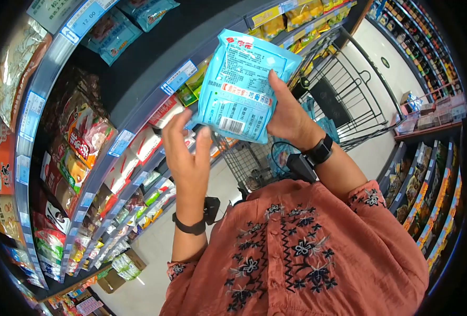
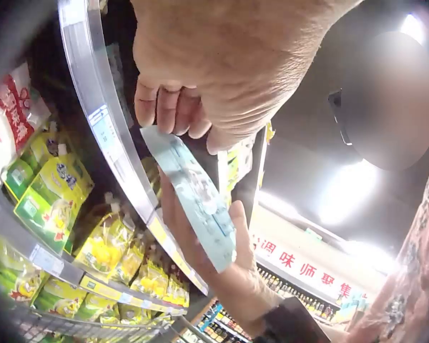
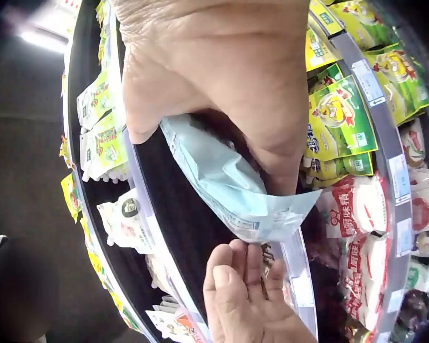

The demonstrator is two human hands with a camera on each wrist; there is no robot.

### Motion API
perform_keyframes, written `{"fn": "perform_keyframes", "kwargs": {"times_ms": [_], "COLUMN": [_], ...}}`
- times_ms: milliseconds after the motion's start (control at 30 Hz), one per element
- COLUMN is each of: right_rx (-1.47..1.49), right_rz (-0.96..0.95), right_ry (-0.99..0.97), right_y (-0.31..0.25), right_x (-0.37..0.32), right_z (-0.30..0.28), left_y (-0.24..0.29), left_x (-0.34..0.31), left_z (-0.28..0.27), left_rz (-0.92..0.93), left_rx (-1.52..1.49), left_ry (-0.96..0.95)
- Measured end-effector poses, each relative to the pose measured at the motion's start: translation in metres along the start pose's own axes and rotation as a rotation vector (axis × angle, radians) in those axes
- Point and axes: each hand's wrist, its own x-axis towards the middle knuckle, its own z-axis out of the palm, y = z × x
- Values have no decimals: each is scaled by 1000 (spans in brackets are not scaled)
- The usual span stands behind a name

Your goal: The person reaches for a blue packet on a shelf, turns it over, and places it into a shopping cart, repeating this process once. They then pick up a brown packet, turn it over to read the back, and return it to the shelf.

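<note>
A light blue plastic packet (image 1: 244,87) with printed text and a barcode is held up in front of the shelves. My right hand (image 1: 291,116) grips its right edge, thumb on the printed face and the other fingers hidden behind. In the right wrist view, the packet (image 3: 222,182) hangs below the right hand (image 3: 222,78), its sealed edge pointing down. My left hand (image 1: 183,155) is at the packet's lower left corner, fingers loosely bent. Seen from the right wrist, the left hand's fingers (image 3: 229,279) lie just under the packet, not wrapped round it.
Shelves with price labels (image 1: 178,76) curve along the left, stocked with bagged goods (image 1: 88,131). Similar blue packets (image 1: 112,37) lie on the upper shelf. A wire shopping cart (image 1: 344,89) stands ahead, with blue packets inside. Another low shelf (image 1: 428,179) runs along the right.
</note>
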Motion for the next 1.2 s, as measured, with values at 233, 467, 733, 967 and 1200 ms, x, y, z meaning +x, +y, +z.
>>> {"fn": "perform_keyframes", "kwargs": {"times_ms": [233,467,733,967,1200], "right_rx": [-38,-117,-374,-389,-351], "right_rz": [75,82,180,156,169], "right_ry": [-77,-88,-38,21,30], "right_y": [6,8,3,14,14], "right_x": [4,9,3,5,4], "right_z": [1,3,4,-4,-9], "left_y": [-11,3,-9,0,3], "left_x": [3,7,14,19,24], "left_z": [-3,-4,-6,-7,-6], "left_rz": [-378,-476,-430,-441,-410], "left_rx": [-543,-566,-489,-492,-457], "left_ry": [-241,-183,-107,-91,-105]}}
